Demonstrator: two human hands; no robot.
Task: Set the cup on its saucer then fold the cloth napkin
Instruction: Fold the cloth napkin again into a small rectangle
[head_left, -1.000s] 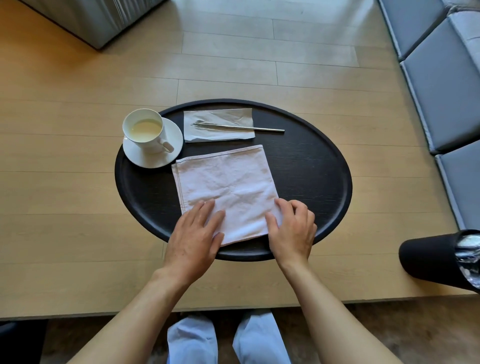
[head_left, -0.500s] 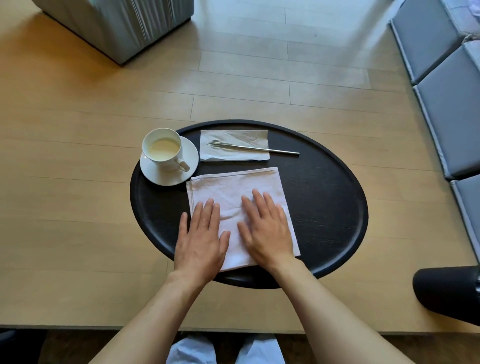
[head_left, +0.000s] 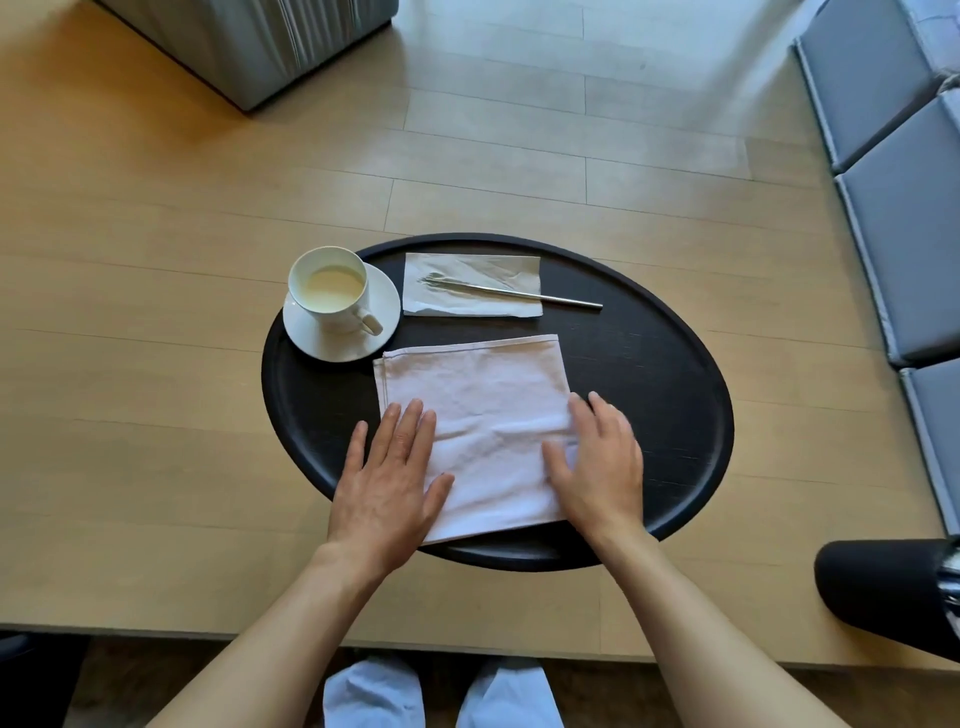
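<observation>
A white cup (head_left: 328, 290) with pale liquid stands on its white saucer (head_left: 383, 312) at the left rim of a black oval tray (head_left: 660, 384). A pale folded cloth napkin (head_left: 483, 405) lies flat in the tray's middle. My left hand (head_left: 387, 478) rests flat on the napkin's near left corner, fingers spread. My right hand (head_left: 597, 462) lies flat on its right edge, palm down. Neither hand grips the cloth.
A paper napkin (head_left: 470, 270) with a thin metal utensil (head_left: 519, 295) on it lies at the tray's far side. A grey box (head_left: 249, 41) stands far left. Grey cushions (head_left: 904, 208) run along the right. A black cylinder (head_left: 883, 597) sits near right.
My right hand slid from the napkin's middle to its right edge. My left hand stayed on the left part. The camera view tilted slightly.
</observation>
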